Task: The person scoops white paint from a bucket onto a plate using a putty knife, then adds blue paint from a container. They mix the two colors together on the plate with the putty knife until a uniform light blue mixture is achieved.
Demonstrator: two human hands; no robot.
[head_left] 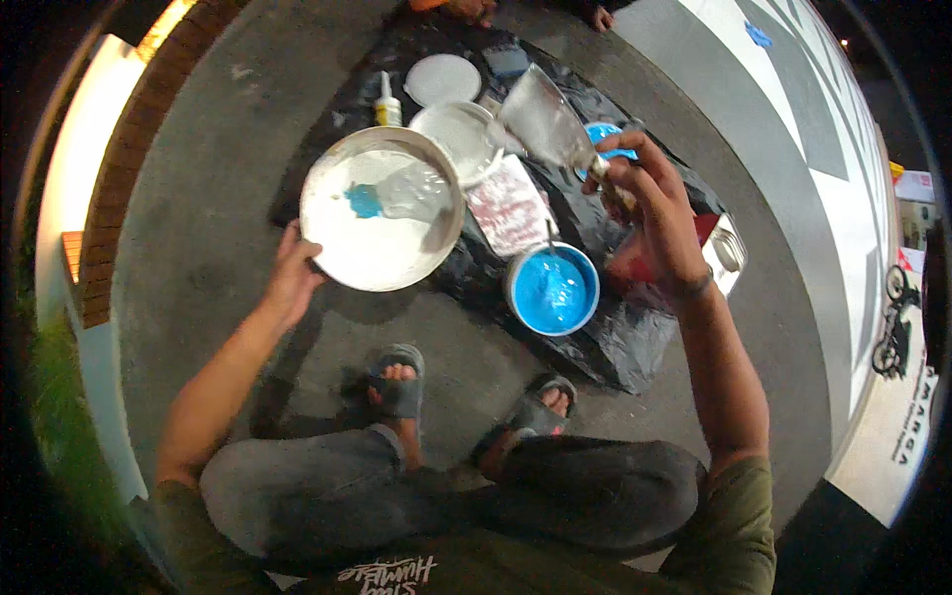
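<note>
My left hand (292, 273) is closed on the near-left rim of a round white tub (382, 266). Inside the tub lie white material, a small blue blob (364, 200) and a shiny greyish patch (415, 190). Raised to the right of it, my right hand (650, 198) grips the handle of a wide metal scraper (543, 117), its broad blade angled up and left, smeared whitish. Below the blade stands a bucket of blue paint (555, 290) with a thin stick or handle poking out. Another blue-filled container (601, 134) is partly hidden behind the scraper and my fingers.
Black plastic sheeting (635, 342) covers the ground under the containers. Around it are a nozzled sealant tube (388, 107), a white lid (443, 79), a whitish tub (454, 134), a red-stained white slab (509, 206) and a white tray (729, 248). Another person's hand (602, 18) shows at the top.
</note>
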